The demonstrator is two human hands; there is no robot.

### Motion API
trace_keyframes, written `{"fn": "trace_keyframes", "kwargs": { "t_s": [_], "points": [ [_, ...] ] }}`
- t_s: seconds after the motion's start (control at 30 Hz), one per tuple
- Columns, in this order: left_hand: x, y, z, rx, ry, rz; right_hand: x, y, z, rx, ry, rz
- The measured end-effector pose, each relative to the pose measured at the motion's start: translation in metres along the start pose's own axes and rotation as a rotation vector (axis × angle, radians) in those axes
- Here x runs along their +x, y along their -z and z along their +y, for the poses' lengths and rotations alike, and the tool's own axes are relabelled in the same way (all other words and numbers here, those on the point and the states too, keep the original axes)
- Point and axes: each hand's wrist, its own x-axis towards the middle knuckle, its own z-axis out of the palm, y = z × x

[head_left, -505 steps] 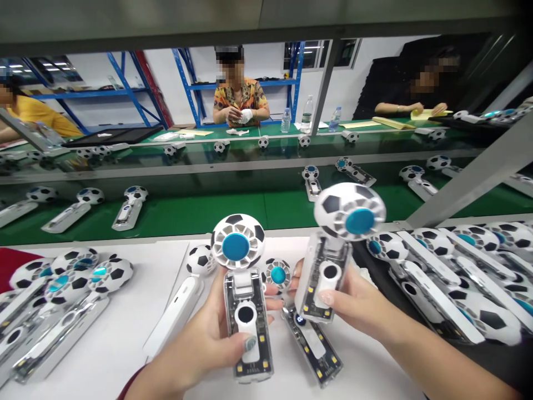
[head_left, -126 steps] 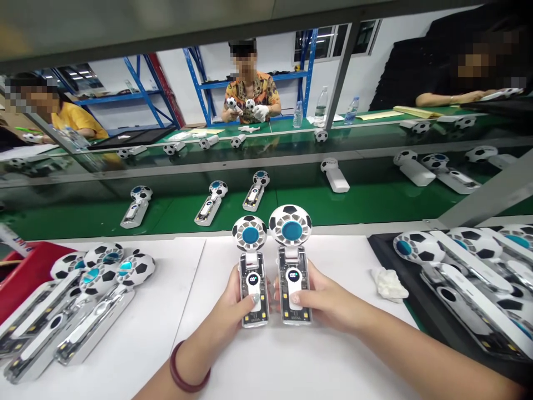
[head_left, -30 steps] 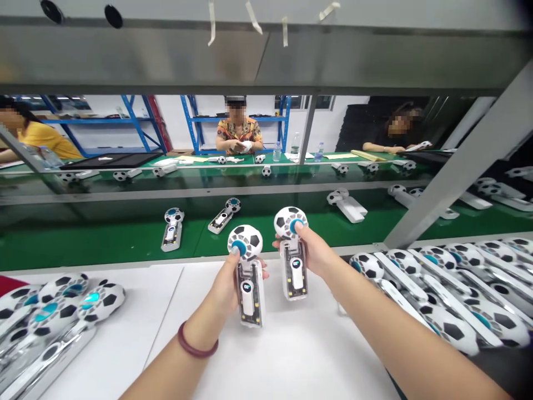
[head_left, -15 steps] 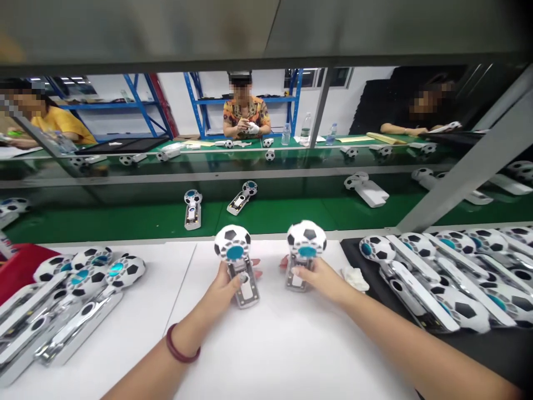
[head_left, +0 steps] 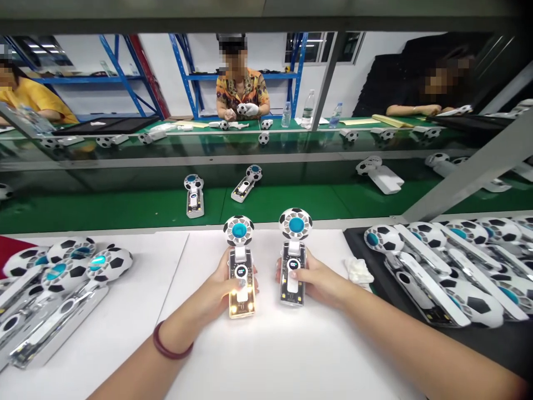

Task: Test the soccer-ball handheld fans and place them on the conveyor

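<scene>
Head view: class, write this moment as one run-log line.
left hand: holds gadget, lamps glowing | right hand: holds second gadget, lamps not glowing | nearby: white cloth, black tray

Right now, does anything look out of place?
Perhaps the untidily overlapping white gadgets on the green belt, and the stray-looking crumpled wad at the edge of the black tray. Also odd: lamps glow on the gadget in the left hand, but not its twin in the right hand. No visible damage.

Held devices (head_left: 242,303): two
Ball heads (head_left: 112,264) in left pile (head_left: 66,322): at least four
Clear-faced devices (head_left: 195,205) on green belt (head_left: 320,203): at least two
Upright bottles (head_left: 308,109) in middle: three
Persons (head_left: 237,89) across: three
Wristband (head_left: 166,350): one
White crumpled piece (head_left: 358,271): one
</scene>
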Motion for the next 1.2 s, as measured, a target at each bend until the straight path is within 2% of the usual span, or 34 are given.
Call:
{"fn": "trace_keyframes", "kwargs": {
  "t_s": [0.13,0.3,0.67,1.2],
  "points": [
    [-0.0016,-0.0046,0.0039,-0.025,0.041,0.029,0.0005,0.0006,0.0013,0.001,-0.025,-0.037],
    [-0.0024,-0.004,0.0047,-0.005,0.05,0.005,-0.0018,-0.0012,0.0011,-0.006,-0.042,-0.063],
    [-0.0034,0.0,0.0025,0.065,0.027,-0.084,-0.0019,-0.0046,0.0047,-0.016,-0.027,-0.032],
    [-0.0023,0.002,-0.0019,0.009,0.022,-0.085,0.0,-0.0039,0.0095,-0.015,0.0,-0.056]
  ]
}}
